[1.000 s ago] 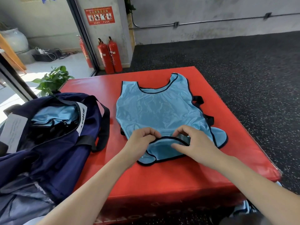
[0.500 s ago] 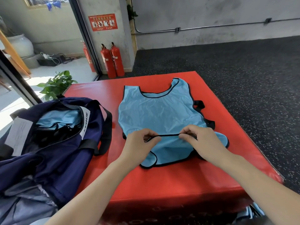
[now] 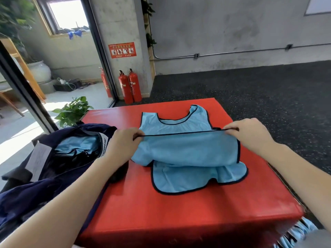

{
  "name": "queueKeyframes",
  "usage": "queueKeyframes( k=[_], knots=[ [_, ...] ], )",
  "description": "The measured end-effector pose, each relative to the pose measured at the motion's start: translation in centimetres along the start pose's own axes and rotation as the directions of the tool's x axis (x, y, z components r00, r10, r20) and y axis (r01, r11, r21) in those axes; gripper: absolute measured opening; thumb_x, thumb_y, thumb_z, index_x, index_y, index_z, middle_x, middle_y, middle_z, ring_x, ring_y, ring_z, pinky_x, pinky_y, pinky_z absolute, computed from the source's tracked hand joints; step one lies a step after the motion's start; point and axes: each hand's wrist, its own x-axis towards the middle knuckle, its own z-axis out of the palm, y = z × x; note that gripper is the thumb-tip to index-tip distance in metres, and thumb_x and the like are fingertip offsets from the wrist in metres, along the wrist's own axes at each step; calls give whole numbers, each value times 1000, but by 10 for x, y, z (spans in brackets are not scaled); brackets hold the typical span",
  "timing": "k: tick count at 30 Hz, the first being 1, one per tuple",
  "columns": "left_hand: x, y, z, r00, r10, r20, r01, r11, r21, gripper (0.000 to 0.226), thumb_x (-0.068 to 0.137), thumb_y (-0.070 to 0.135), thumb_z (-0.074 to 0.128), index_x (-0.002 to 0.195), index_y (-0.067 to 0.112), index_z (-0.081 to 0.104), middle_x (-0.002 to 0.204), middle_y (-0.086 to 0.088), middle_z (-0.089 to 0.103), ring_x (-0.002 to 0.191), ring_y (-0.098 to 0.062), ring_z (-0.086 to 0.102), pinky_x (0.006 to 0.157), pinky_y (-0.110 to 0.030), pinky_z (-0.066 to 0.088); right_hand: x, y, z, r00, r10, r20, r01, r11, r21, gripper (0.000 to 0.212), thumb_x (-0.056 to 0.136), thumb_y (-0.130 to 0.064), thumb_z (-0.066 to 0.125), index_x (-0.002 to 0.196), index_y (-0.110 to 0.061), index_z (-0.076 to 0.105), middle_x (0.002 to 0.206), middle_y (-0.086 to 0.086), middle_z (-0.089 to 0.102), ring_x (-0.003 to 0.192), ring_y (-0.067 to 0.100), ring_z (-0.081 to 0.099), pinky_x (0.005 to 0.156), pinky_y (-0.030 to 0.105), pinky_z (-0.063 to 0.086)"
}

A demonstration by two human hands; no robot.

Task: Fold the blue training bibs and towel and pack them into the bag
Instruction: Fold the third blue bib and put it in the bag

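Note:
A light blue training bib [image 3: 188,151] with black trim lies on the red mat [image 3: 179,212]. Its upper layer's hem is lifted and stretched taut between my hands, over the bib's middle. My left hand [image 3: 123,142] pinches the hem's left end. At the right end my right hand [image 3: 250,133] pinches it. The lower layer stays flat toward me. A navy bag [image 3: 53,167] stands unzipped on the left, with blue fabric [image 3: 77,147] inside.
Two red fire extinguishers [image 3: 129,86] stand by the pillar beyond the mat. A potted plant [image 3: 71,111] sits behind the bag. More blue fabric [image 3: 295,233] hangs below the mat's near right corner. Dark speckled floor surrounds the mat.
Both hands have raised the near hem of the top layer, spread apart and carried it away from me over the bib. The camera has tilted up.

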Motion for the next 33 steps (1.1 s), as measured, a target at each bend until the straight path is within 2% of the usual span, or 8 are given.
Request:
queueKeyframes(
  k=[9, 12, 14, 18, 20, 24, 29, 33],
  knots=[
    [35, -24, -17, 987, -150, 62, 152, 988, -27, 14, 78, 30, 83, 70, 36, 73, 70, 9, 71, 74, -16, 66, 66, -29, 45, 18, 34, 4, 990, 113, 90, -127, 977, 173, 14, 89, -18, 73, 99, -25, 79, 99, -2, 74, 97, 16, 64, 83, 29, 45],
    [26, -29, -5, 975, -215, 57, 214, 977, 24, 5, 80, 25, 81, 84, 26, 80, 80, 2, 74, 85, -22, 68, 69, -26, 39, 8, 42, 17, 981, 152, 118, -174, 963, 206, 15, 89, -13, 72, 97, -26, 73, 96, -1, 72, 97, 17, 66, 82, 25, 41],
    [13, -27, 9, 967, -240, 87, 237, 970, 50, 24, 83, 18, 76, 107, 18, 78, 96, -5, 74, 94, -23, 65, 75, -23, 38, -6, 39, 26, 987, 138, 84, -156, 953, 261, 16, 88, -13, 73, 100, -24, 71, 96, -1, 72, 94, 15, 66, 82, 23, 42],
    [-36, -8, 34, 987, -156, 42, 156, 988, 11, 36, 84, 17, 72, 120, 19, 70, 102, -1, 64, 94, -21, 62, 85, -31, 46, -51, 17, 48, 1000, 28, 8, -29, 933, 359, 17, 89, -14, 75, 96, -29, 71, 91, -10, 72, 82, 6, 65, 76, 15, 47],
    [-71, 4, 51, 997, -71, 39, 73, 995, -72, 27, 84, 18, 75, 110, 26, 73, 94, 9, 60, 86, -11, 59, 81, -26, 42, -75, 6, 59, 989, -82, 126, 36, 943, 330, 20, 87, -23, 78, 87, -41, 69, 87, -18, 72, 81, -2, 64, 79, 18, 49],
    [-118, 28, 78, 935, 110, 337, -88, 993, -80, 29, 85, 44, 74, 112, 33, 73, 109, 17, 66, 104, -2, 55, 93, -22, 43, -95, -11, 75, 865, -307, 397, 231, 946, 229, 21, 88, -34, 75, 109, -32, 72, 106, -20, 67, 102, -4, 59, 95, 17, 44],
    [-122, 35, 96, 921, 130, 367, -126, 991, -33, 48, 86, 59, 67, 124, 30, 68, 119, 14, 66, 116, -7, 55, 103, -30, 42, -95, -10, 97, 921, -289, 260, 284, 957, 56, 50, 92, -33, 69, 140, -31, 54, 130, -13, 50, 123, 7, 46, 108, 26, 38],
    [-119, 40, 102, 935, 125, 331, -156, 986, 67, 54, 88, 66, 58, 129, 31, 63, 121, 13, 62, 119, -9, 52, 104, -29, 36, -91, -16, 99, 940, -298, 165, 303, 953, -7, 25, 92, -39, 69, 115, -31, 70, 110, -14, 62, 110, 12, 58, 92, 27, 45]
  ],
)
